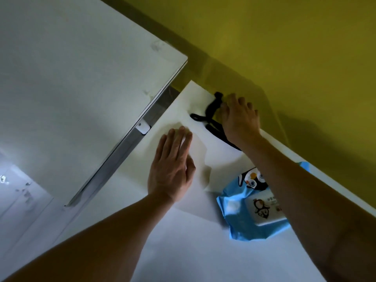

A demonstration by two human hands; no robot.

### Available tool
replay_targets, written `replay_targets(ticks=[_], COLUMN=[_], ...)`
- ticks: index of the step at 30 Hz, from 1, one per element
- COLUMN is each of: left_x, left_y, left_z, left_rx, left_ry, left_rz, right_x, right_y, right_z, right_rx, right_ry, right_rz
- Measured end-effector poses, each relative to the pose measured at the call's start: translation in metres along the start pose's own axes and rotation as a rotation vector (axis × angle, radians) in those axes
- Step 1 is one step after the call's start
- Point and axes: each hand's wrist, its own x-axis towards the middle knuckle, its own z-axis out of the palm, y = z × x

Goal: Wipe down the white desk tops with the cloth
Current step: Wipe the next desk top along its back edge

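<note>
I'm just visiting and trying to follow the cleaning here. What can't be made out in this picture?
Head view only:
- Cloth: white on the white desk; the left hand covers part, so its outline is unclear.
- Black cable: blurred, its end hidden by the right hand; whether the fingers grip it cannot be told.
- Blue wipes pack: partly behind the right forearm, print too small to read.

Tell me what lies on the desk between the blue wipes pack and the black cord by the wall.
In the head view, the right forearm crosses that stretch above the white desk top, running from the wipes pack towards the black cord. Below it only bare white surface shows.
</note>
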Motion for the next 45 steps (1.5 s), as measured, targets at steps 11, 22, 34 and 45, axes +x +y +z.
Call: replay_targets(ticks=[11,22,34,45], left_x=[-0.003,-0.003,-0.008,-0.052], left_y=[-0.002,-0.013,-0.007,0.064], left_z=[0.002,0.000,-0.007,-0.001], left_rx=[0.043,0.016,-0.090,-0.131], left_ry=[0.000,0.048,0.036,-0.281], left_rz=[-0.009,0.041,0.079,0.390], right_x=[0.044,-0.033,-0.034,-0.034], right_y=[-0.079,0.042,0.052,0.057], right_z=[0.013,-0.008,-0.003,0.001], right_rx=[-0.048,-0.051,-0.096,-0.068], right_ry=[0.015,-0.069,-0.068,-0.070], right_rz=[0.001,0.019,0.023,0.040])
